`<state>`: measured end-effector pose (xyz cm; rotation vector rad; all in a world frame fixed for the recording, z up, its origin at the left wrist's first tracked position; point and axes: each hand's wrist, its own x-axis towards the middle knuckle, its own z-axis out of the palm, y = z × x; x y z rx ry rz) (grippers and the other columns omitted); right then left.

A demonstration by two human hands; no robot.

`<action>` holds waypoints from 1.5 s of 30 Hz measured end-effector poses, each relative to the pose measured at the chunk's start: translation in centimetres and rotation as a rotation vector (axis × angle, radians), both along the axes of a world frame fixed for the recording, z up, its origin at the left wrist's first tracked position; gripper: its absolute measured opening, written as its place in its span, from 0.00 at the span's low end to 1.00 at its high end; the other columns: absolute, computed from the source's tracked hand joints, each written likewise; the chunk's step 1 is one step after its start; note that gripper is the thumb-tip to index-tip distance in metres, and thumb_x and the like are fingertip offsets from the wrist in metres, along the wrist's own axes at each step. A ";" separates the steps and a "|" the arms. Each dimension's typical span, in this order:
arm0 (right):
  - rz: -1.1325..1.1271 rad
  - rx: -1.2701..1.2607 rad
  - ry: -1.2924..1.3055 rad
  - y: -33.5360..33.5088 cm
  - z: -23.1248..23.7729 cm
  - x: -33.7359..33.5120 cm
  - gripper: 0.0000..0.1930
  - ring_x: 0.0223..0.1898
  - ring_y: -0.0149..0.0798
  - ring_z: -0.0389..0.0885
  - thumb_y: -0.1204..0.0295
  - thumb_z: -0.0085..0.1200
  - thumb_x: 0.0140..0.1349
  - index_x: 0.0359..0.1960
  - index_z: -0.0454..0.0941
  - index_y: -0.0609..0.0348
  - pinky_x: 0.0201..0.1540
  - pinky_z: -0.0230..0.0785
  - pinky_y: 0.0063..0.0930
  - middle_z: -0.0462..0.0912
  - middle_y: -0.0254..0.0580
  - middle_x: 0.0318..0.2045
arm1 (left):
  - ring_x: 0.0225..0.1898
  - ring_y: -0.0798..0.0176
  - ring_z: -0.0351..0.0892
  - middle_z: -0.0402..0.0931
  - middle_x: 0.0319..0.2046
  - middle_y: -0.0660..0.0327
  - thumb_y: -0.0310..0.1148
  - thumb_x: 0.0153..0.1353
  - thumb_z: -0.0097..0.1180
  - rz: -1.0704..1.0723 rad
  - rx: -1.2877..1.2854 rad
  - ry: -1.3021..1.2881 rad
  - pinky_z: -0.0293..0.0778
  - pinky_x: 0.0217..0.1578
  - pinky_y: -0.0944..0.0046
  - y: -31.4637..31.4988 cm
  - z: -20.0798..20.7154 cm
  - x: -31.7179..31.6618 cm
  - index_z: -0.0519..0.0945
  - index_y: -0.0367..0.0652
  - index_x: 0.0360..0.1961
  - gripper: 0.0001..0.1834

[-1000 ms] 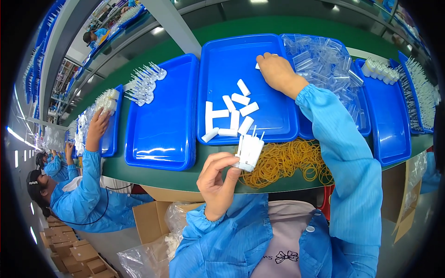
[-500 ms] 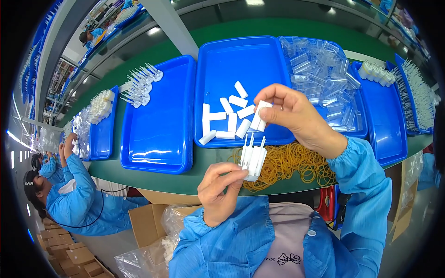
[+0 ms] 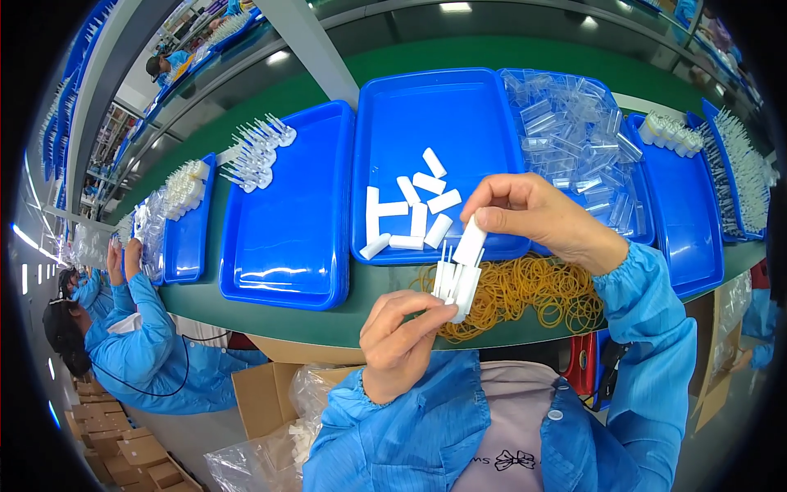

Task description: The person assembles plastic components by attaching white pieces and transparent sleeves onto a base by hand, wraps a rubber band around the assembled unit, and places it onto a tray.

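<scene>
My left hand (image 3: pixel 402 340) is closed, pinching the base of a white pronged piece (image 3: pixel 447 279). Thin pins stick up from it, and white sleeves sit around some of them. Above it my right hand (image 3: pixel 533 215) grips a white sleeve (image 3: pixel 470 243) between thumb and fingers. That sleeve's lower end meets the top of the pronged piece; whether a pin is inside it I cannot tell. Several loose white sleeves (image 3: pixel 428 183) lie in the blue tray (image 3: pixel 434 102) just beyond my hands.
Yellow rubber bands (image 3: pixel 533 295) are heaped at the green table's near edge. A tray of clear plastic pieces (image 3: pixel 574 139) stands right of the middle. Upright white pronged pieces (image 3: pixel 258 152) stand beside the left blue tray (image 3: pixel 287 238). A co-worker (image 3: pixel 135 328) sits at the left.
My right hand has come down with the white sleeve, bringing it from above the pins onto the top of the pronged piece. My left hand has shifted slightly right.
</scene>
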<state>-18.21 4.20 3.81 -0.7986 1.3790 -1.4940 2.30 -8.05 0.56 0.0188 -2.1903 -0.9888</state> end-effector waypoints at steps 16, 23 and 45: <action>0.030 0.002 0.430 1.5 0.5 3.8 0.06 0.40 0.32 0.73 0.69 0.58 0.58 0.33 0.80 0.58 0.45 0.65 0.27 0.79 0.35 0.34 | 0.37 0.57 0.80 0.80 0.36 0.53 0.17 0.48 0.62 -0.069 0.236 -0.142 0.76 0.39 0.64 0.5 -1.4 0.4 0.79 0.36 0.38 0.14; -0.123 0.014 1.080 -3.4 -4.7 -1.4 0.09 0.40 0.43 0.75 0.70 0.58 0.54 0.37 0.77 0.55 0.43 0.65 0.36 0.78 0.41 0.33 | 0.36 0.59 0.78 0.77 0.35 0.55 0.18 0.49 0.62 0.054 0.328 -0.111 0.73 0.36 0.66 0.0 -2.5 0.8 0.80 0.38 0.37 0.12; 0.090 0.069 0.089 -0.4 -0.8 -2.0 0.08 0.28 0.22 0.70 0.69 0.52 0.62 0.37 0.77 0.60 0.28 0.63 0.16 0.76 0.31 0.28 | 0.32 0.60 0.75 0.77 0.31 0.61 0.15 0.36 0.62 0.018 -0.015 -0.051 0.71 0.32 0.66 0.0 -1.3 0.6 0.85 0.45 0.33 0.19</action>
